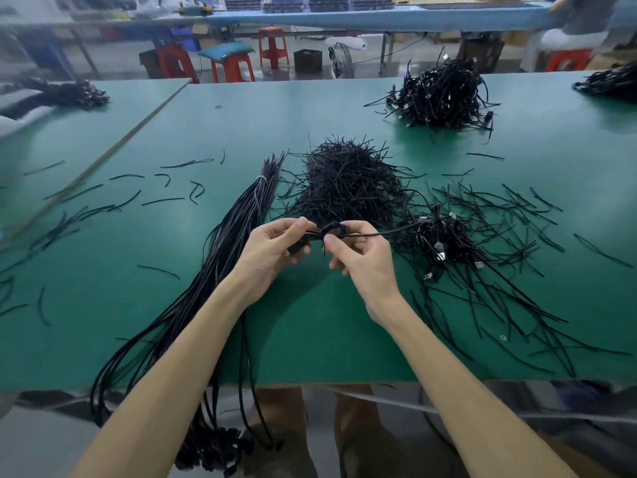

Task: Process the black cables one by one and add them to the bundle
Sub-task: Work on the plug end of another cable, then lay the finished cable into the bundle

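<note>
My left hand (272, 246) gripped the black cable (332, 230) and my right hand (362, 258) pinched its loop; better, I judged, to unwind slowly

Left arm: the bare left forearm (179, 357) is slanting up from 7 o'clock and pointing toward 1 o'clock.
Left wrist: the left wrist (243, 288) is sitting nearly straight, in line with the forearm.
Left hand: the left hand (272, 246) is hovering at mid-view, thumb uppermost, fingers curling round a coiled black cable (332, 231).
Right arm: the bare right forearm (458, 370) is slanting up from 5 o'clock and pointing toward 11 o'clock.
Right wrist: the right wrist (382, 300) is bending slightly inward.
Right hand: the right hand (362, 260) is sitting just at 3 o'clock of the left, thumb and forefinger pinching the same cable, the other fingers curling beneath.
</note>
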`<state>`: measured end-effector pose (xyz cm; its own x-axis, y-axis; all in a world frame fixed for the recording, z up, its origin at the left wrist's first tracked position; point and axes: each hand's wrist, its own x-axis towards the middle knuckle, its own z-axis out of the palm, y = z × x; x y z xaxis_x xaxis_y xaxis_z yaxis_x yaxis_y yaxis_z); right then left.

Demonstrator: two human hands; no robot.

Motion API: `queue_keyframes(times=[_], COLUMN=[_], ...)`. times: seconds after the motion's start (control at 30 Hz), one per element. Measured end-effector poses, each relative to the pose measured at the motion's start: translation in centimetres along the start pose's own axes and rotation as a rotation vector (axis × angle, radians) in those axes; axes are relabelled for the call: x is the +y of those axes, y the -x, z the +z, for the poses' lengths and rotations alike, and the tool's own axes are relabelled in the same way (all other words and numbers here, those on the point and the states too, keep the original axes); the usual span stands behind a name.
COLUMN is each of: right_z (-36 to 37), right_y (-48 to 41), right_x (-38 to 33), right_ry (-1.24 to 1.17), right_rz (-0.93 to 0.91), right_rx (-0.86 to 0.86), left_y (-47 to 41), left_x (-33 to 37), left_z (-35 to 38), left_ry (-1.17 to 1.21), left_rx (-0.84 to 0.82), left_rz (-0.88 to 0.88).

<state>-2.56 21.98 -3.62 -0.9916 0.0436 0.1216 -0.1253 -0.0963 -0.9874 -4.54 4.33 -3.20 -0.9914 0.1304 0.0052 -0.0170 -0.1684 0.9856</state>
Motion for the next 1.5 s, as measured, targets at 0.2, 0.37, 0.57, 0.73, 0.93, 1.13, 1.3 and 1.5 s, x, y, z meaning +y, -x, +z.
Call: queue_keyframes(times=[0.2,0.37,0.57,0.73,0.93,1.13,1.3,1.5], right_z=[-3.8,-7.1,-8.3,-7.0,-6.5,-5.8,-2.3,2.4], right_y=[0.8,-0.3,0.0,0.5,1.4,2.2,3.0,3.7], right_x=[-1.7,-4.1,-5.2,-5.1,-4.8,-3.6,-2.7,-1.5], right_ry=[0.111,-0.193,-0.722,-0.804,-0.846,-0.49,-0.196,0.022], right_rz=[-0.01,0.078,0.253,0.206,0.276,0.418,0.36,0.304], right_rx=[0.068,0.376,0.517,0.52,0.415,0.132,-0.092,-0.27], left_y=[0.1,0.1,1.1,1.7,1.6,1.3,1.6,1.6], left_x=[0.0,0.7,2.0,2.1,2.5,3.6,4.2,2.7], left_z=[0.3,-0.1,-2.2,-2.8,-2.6,-2.6,-1.9,-2.0], left_ry=[-0.274,-0.829,-1.443,-1.467,-1.562,-0.97,-0.802,-1.022], left_rx=[-0.021,0.218,0.417,0.375,0.376,0.407,0.319,0.321], left_rz=[0.028,0.201,-0.053,-0.144,-0.13,-0.12,-0.069,-0.045])
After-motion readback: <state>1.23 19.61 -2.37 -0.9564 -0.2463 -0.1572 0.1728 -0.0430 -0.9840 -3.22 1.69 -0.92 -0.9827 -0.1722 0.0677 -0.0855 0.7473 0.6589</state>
